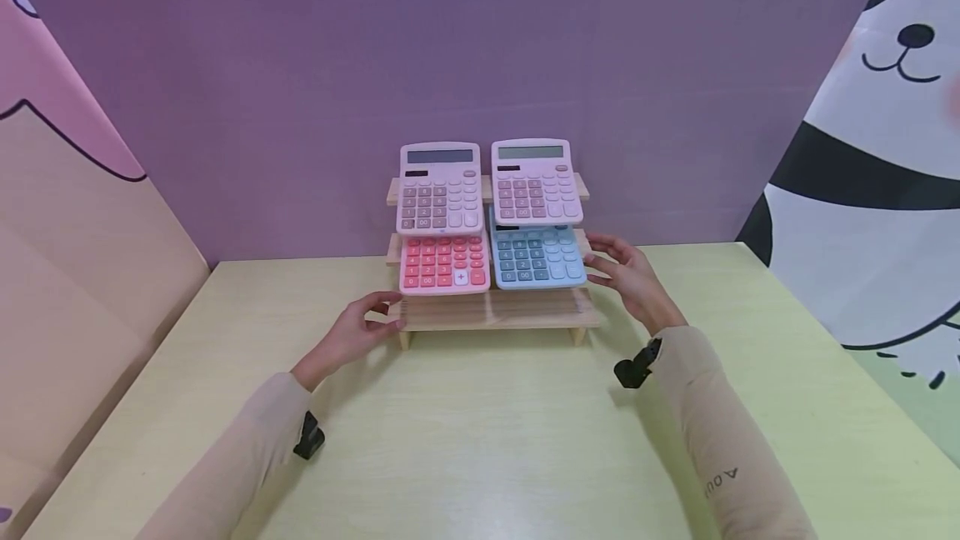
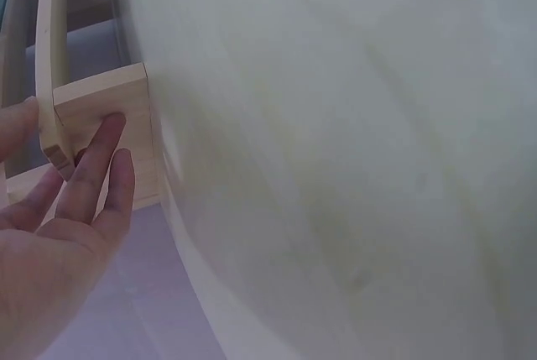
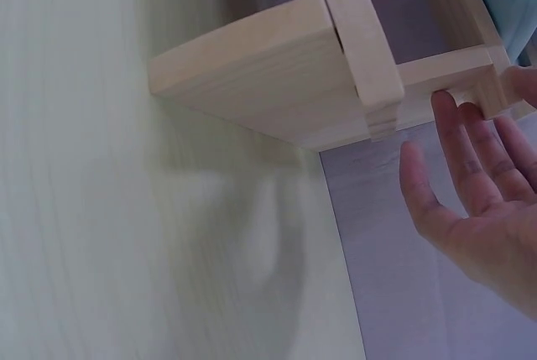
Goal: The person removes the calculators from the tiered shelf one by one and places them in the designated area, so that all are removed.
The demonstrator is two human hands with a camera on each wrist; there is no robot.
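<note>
A tiered wooden display rack [image 1: 498, 319] stands on the table against the purple wall. Its top tier bears two pale pink-lilac calculators, the left calculator [image 1: 441, 190] and the right calculator [image 1: 536, 182]. Below them a coral-pink calculator [image 1: 445, 265] and a blue calculator [image 1: 538, 258] lean side by side. My left hand [image 1: 356, 330] pinches the left end of the lowest tier, thumb on one face and fingers [image 2: 88, 180] under it. At the right end of the middle tier, my right hand [image 1: 630, 280] grips the wood, its fingertips [image 3: 445, 108] against the side piece.
The pale wooden table [image 1: 487, 440] extends in front of the rack and to both sides. A purple wall [image 1: 300, 90] rises right behind it. Printed side panels stand at left and right, the right panel [image 1: 885, 273] showing a panda.
</note>
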